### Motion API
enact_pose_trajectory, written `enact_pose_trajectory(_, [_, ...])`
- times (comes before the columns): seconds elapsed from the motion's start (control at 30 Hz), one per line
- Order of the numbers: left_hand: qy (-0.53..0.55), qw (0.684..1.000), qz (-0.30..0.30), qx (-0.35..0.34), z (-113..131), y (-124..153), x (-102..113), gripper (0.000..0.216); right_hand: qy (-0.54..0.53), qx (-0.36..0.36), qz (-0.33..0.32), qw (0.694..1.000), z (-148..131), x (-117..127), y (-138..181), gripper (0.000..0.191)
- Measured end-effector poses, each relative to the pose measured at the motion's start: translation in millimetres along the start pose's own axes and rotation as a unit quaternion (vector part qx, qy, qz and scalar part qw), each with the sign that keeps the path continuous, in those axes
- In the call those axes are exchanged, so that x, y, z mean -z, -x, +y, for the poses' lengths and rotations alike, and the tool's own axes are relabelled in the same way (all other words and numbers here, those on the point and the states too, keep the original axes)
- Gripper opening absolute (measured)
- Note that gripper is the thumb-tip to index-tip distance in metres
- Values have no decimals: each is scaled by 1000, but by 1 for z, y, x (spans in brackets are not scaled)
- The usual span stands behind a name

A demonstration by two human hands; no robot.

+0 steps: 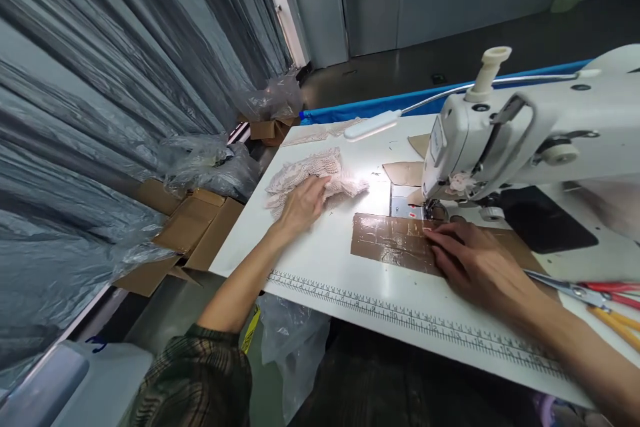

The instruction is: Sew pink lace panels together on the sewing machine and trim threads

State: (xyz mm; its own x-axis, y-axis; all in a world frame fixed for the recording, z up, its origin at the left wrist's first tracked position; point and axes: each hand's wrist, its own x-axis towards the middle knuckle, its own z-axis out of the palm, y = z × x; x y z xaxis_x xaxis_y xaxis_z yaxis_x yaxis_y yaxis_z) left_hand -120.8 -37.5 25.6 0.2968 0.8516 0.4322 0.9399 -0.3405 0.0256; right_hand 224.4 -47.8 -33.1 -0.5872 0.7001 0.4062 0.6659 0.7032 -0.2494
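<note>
My left hand (303,203) rests on a heap of pale pink lace pieces (310,173) at the left of the white sewing table (330,260); its fingers curl onto the lace. My right hand (467,257) lies flat, fingers stretched out, on a brown taped cardboard patch (387,240) just in front of the needle area (433,208) of the white sewing machine (530,133). A small pink scrap sits under the machine head.
A ruler strip (400,310) runs along the table's front edge. Scissors with red and yellow handles (595,297) lie at the right. A lamp (373,125) shines on the table. Cardboard boxes (187,230) and plastic sheeting (100,113) stand to the left.
</note>
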Motion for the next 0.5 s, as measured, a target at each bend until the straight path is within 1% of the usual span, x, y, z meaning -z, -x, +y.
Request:
enact_pose_trajectory(0.07, [68, 996, 50, -7, 9, -4, 17, 35, -68, -5, -10, 998, -7, 10, -2, 45])
enact_pose_trajectory(0.13, [141, 987, 61, -37, 25, -6, 37, 33, -131, -8, -22, 991, -18, 23, -6, 67])
enact_pose_trajectory(0.2, [224, 971, 38, -68, 46, -4, 54, 31, -202, -12, -34, 979, -31, 36, -12, 90])
enact_pose_trajectory(0.23, [268, 960, 19, -82, 58, -3, 61, 31, -242, -12, -45, 969, -38, 41, -15, 98])
enact_pose_trajectory(0.27, [311, 946, -7, -97, 70, -1, 66, 31, -284, -12, -57, 957, -44, 47, -18, 103])
enact_pose_trajectory(0.3, [353, 928, -36, -111, 82, 1, 70, 33, -323, -10, -69, 944, -50, 52, -20, 103])
enact_pose_trajectory(0.33, [392, 909, -68, -122, 93, 3, 72, 34, -354, -10, -82, 932, -56, 56, -21, 99])
enact_pose_trajectory(0.4, [454, 872, -136, -123, 112, 8, 76, 33, -386, -23, -107, 916, -63, 66, -16, 78])
enact_pose_trajectory(0.47, [486, 843, -207, -105, 125, 14, 78, 30, -383, -60, -141, 911, -66, 74, 1, 52])
enact_pose_trajectory(0.5, [493, 828, -246, -103, 127, 17, 78, 30, -378, -81, -159, 909, -65, 77, 13, 44])
